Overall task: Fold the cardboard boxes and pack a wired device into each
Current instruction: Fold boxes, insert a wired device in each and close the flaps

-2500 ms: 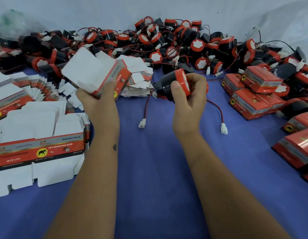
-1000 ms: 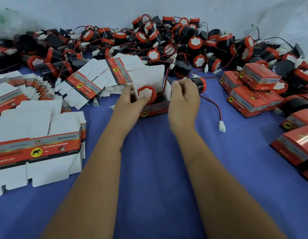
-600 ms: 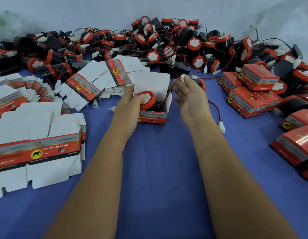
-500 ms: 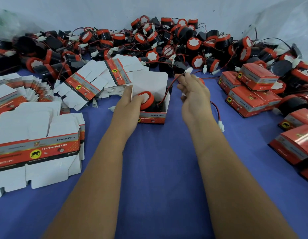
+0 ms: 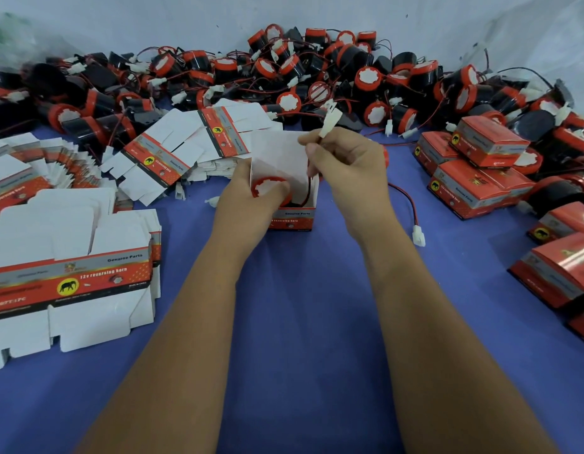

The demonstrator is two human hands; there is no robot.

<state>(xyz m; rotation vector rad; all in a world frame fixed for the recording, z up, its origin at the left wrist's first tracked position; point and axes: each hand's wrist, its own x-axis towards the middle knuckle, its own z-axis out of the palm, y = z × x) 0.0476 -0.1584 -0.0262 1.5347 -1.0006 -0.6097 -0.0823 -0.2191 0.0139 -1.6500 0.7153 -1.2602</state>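
Blue cloth, pale wall behind. Left hand grips box, hiding horn partly. Right hand pinches connector. Far horns blurred.

The table cloth was blue. The little box was red outside and white inside. The horn had a red ring. Its plug was white.

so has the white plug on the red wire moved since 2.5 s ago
Yes. The white plug hung low near the blue cloth then; now the right hand pinches it up above the open red cardboard box, toward the pile of horns.
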